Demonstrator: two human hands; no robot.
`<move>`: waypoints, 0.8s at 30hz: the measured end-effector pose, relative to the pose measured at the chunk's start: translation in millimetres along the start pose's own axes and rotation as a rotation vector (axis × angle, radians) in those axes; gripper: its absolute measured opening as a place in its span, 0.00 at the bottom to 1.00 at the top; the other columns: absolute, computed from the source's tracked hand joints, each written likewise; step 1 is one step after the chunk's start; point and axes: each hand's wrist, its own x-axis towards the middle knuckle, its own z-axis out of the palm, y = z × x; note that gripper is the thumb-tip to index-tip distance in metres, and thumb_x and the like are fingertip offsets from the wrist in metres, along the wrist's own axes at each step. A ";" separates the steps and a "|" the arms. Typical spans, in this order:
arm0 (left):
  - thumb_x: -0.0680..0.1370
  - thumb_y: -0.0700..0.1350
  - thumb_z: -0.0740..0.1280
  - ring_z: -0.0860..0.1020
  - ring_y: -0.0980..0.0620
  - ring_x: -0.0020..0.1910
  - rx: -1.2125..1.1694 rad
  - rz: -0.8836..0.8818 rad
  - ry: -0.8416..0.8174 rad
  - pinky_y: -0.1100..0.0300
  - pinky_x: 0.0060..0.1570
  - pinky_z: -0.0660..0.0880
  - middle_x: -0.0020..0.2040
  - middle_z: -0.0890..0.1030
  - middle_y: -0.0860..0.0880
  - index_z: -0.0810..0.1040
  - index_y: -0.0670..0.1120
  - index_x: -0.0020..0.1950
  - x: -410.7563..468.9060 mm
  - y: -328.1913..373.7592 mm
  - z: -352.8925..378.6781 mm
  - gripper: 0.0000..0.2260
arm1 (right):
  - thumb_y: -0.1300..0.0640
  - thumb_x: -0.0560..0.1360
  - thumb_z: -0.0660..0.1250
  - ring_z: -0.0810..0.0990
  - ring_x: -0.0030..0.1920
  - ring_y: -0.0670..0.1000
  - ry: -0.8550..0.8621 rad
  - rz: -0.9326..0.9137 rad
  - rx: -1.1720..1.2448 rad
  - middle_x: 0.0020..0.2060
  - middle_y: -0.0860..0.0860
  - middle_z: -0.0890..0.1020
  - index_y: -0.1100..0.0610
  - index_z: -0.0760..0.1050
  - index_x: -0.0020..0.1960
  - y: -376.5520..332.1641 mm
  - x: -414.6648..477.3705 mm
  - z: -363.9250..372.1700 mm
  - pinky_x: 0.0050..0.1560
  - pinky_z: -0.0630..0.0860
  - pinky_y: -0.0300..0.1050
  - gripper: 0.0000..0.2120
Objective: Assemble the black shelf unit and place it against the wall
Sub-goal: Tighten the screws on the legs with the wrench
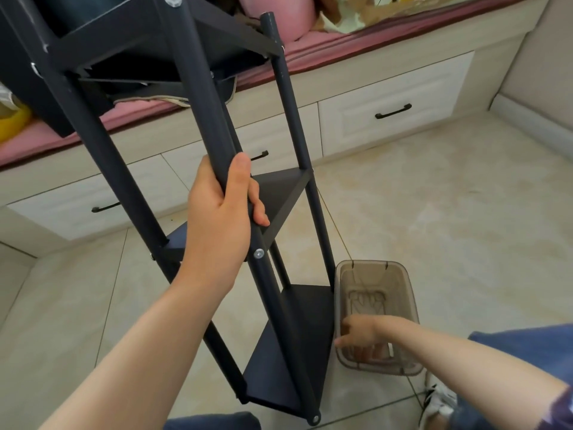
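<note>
Head view: left grip clamped round a pole of the black shelf unit; right grip dips into a translucent bin, apart or together I cannot tell.

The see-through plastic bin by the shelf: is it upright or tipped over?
Upright. The plastic bin stands on the floor beside the black shelf unit, mouth up; the right hand reaches into it.

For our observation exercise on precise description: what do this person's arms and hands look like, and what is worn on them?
Both forearms are bare; no gloves, watch or bracelet show on the left hand or the right hand. Only near the right upper arm does a sleeve edge appear, dark purple with a faint lighter pattern.
</note>
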 end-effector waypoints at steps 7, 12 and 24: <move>0.84 0.54 0.60 0.73 0.54 0.29 -0.004 -0.005 0.008 0.59 0.36 0.77 0.34 0.74 0.54 0.71 0.51 0.50 -0.9 2.8 2.6 0.08 | 0.65 0.79 0.63 0.82 0.52 0.57 0.232 0.083 -0.186 0.59 0.58 0.79 0.61 0.71 0.66 21.4 5.3 -24.1 0.47 0.82 0.47 0.16; 0.84 0.54 0.60 0.73 0.54 0.29 -0.005 0.000 0.008 0.60 0.35 0.77 0.34 0.74 0.53 0.71 0.51 0.50 -1.1 3.4 4.0 0.08 | 0.64 0.82 0.58 0.74 0.67 0.58 0.267 0.148 -0.470 0.69 0.58 0.73 0.60 0.67 0.73 43.7 23.1 5.8 0.63 0.73 0.48 0.19; 0.83 0.54 0.61 0.74 0.54 0.28 -0.011 0.028 0.025 0.61 0.34 0.76 0.33 0.74 0.54 0.72 0.51 0.49 -2.6 0.4 3.7 0.08 | 0.58 0.83 0.55 0.69 0.69 0.58 0.391 0.118 -0.895 0.69 0.57 0.73 0.58 0.65 0.73 65.2 51.0 33.9 0.63 0.68 0.48 0.18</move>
